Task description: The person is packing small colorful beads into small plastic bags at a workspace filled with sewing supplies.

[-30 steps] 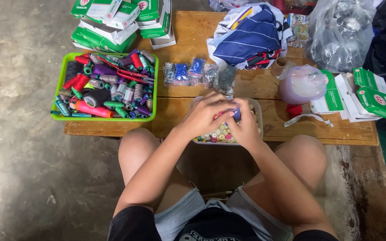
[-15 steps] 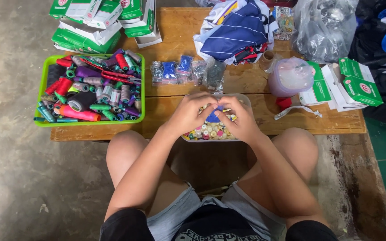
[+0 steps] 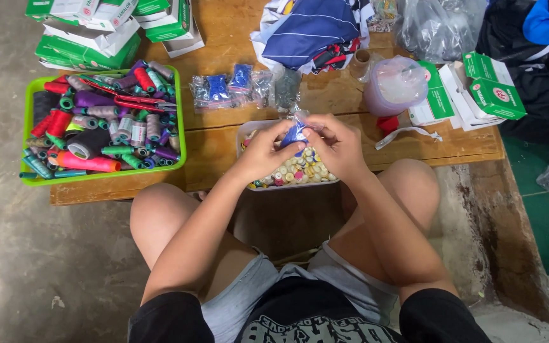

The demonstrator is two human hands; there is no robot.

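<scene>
Black sleeves, apparently grey shorts.

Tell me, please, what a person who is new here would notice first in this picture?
First, the two hands at the centre: the left hand and right hand together pinch a small blue packet above a white tray of mixed buttons. Next, the green basket at the left, crammed with bright thread spools. Behind it lie stacked green-and-white boxes.

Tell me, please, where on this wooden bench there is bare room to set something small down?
Bare wood shows on the bench between the green boxes and the striped cloth, and between the thread tray and button tray. A strip lies right of both hands. The back right corner is crowded.
</scene>
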